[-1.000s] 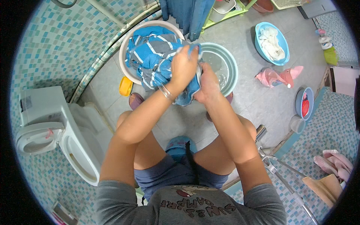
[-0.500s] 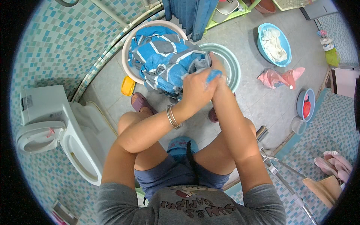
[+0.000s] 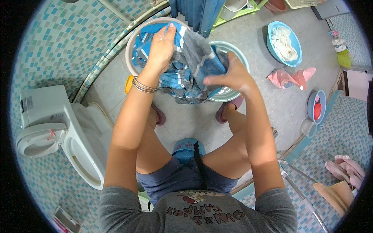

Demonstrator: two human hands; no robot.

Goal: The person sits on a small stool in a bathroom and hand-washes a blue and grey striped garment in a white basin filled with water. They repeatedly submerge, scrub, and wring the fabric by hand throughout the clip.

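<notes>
While the person sits low over two basins in the head view, the left hand (image 3: 161,46) closes its fingers on the upper part of a blue, white and grey striped garment (image 3: 190,66), bangles (image 3: 144,86) at the wrist; the right hand (image 3: 229,75) pinches the lower fold of the same cloth, thumb and fingers shut on it; the garment hangs stretched between the two hands, partly over the white-rimmed basin (image 3: 134,42) on the left and partly over the pale green basin (image 3: 237,54) on the right, with more of the blue cloth lying in the white one; judging from how things lie, the washing looks to be in mid course, since this piece is lifted out and looks wet, while a light cloth sits apart in a blue basin (image 3: 274,46) farther right, and whether it is finished I cannot tell; the floor is grey cement (image 3: 256,112), edged by small blue mosaic tiles (image 3: 58,46) on the walls; a white toilet (image 3: 58,132) stands at the left, a yellow soap-like block (image 3: 129,84) just beside the white-rimmed basin, a pink dipper (image 3: 289,77) on the floor to the right, pink slippers (image 3: 349,171) at the far right.
</notes>
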